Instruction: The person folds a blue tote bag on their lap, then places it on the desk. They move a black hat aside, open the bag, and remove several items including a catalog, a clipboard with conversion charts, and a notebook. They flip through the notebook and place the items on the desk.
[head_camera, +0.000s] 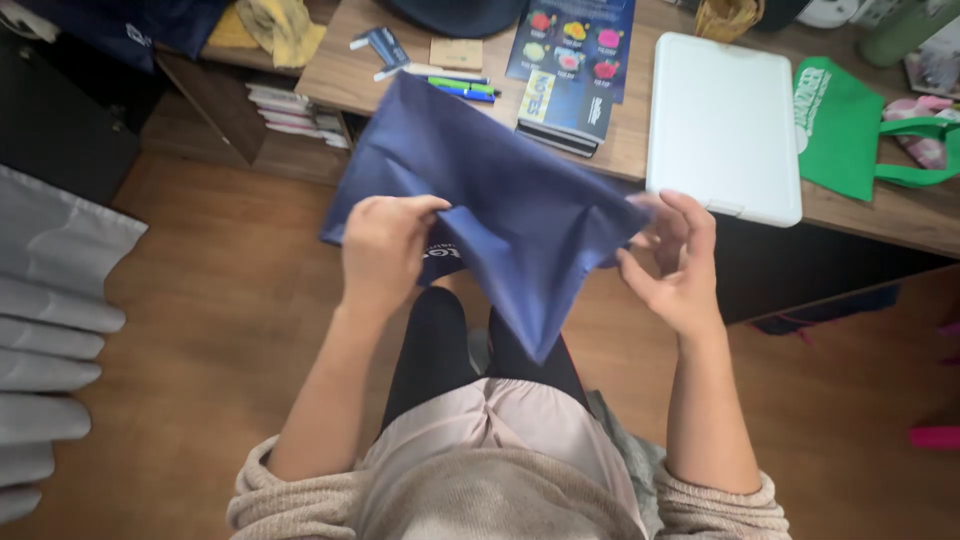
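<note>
hanging between both hands above the lap, the blue cloth bag (500, 200) spreads out just near of the tabletop (620, 140) edge. the left hand (385, 245) has its grip clamped on the bag's left edge; the right hand (675, 260) pinches the right corner, fingers loosely curled. farther off lie a white board (722, 125), pens (462, 88) and a green bag (840, 125).

Single head view, looking steeply down, close over lap, desk edge (620, 170) probably ahead
</note>
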